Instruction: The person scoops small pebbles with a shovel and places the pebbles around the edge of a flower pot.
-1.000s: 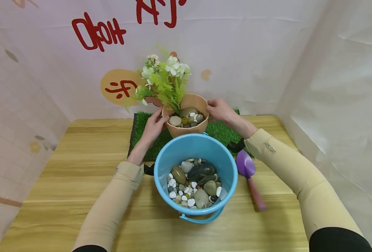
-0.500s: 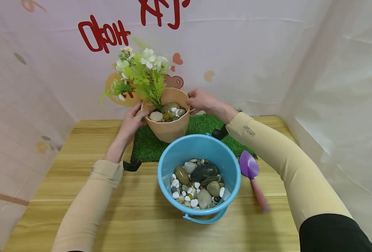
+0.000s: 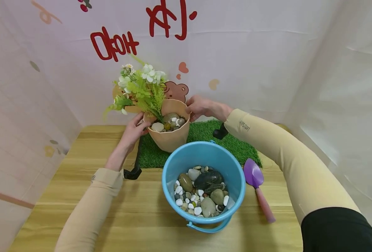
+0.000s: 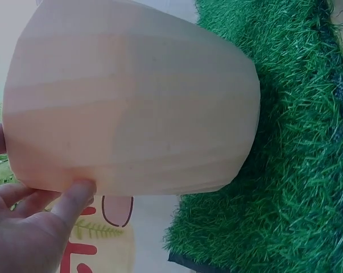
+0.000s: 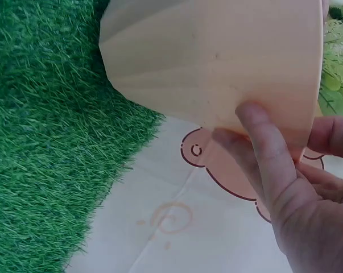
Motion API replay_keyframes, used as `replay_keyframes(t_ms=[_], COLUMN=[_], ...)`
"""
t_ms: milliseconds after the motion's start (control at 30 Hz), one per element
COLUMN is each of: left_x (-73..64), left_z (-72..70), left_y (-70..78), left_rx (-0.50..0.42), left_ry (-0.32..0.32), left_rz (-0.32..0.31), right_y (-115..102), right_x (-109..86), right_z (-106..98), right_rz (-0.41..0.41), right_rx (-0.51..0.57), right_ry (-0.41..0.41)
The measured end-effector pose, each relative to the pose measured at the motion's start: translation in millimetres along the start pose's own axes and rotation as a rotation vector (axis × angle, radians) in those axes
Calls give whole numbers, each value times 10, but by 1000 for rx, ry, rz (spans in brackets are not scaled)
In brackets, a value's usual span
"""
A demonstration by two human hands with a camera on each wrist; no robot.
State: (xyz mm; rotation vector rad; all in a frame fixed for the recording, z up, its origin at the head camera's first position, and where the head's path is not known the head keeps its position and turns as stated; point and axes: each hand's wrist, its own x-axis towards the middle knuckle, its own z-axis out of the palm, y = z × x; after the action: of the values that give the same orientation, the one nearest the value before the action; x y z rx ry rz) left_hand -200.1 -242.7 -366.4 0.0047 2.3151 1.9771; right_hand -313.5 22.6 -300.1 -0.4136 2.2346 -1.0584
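A peach-coloured flowerpot (image 3: 169,139) stands over the left part of the green artificial turf mat (image 3: 204,132). White flowers with leafy stems (image 3: 141,85) lean left out of it, and pebbles (image 3: 171,119) lie inside. At the pot's left rim, my left hand (image 3: 135,130) grips the wall, thumb outside as the left wrist view shows. My right hand (image 3: 204,107) pinches the opposite rim, with fingers (image 5: 268,139) along the outer wall in the right wrist view. Both wrist views show the pot's smooth faceted side (image 4: 137,108) close to the grass.
In front of the pot, a light blue bucket (image 3: 241,185) holds large and small stones, its handle folded toward the near side. Right of it lies a purple trowel (image 3: 253,174) with a pink handle on the wooden table (image 3: 148,217). A printed white curtain (image 3: 252,63) hangs behind.
Both hands have carried the flowerpot leftward along the turf, away from behind the bucket. Over the last half second it has barely shifted. The head view has tilted up slightly.
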Motion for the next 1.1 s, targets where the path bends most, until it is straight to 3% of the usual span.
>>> replay_keyframes(t_ms=[367, 567, 867, 1100], left_x=[14, 15, 35, 19], left_z=[-140, -229, -352, -398], left_y=[5, 31, 74, 50], left_rx=[86, 165, 262, 278], left_ry=[2, -20, -60, -74], left_rz=[-5, -44, -43, -39], right_y=[-197, -237, -302, -357], right_x=[118, 116, 99, 70], right_z=[70, 139, 177, 129], right_rz=[40, 56, 38, 8], right_rx=[-113, -126, -229, -306], right_ry=[-45, -79, -102, -118])
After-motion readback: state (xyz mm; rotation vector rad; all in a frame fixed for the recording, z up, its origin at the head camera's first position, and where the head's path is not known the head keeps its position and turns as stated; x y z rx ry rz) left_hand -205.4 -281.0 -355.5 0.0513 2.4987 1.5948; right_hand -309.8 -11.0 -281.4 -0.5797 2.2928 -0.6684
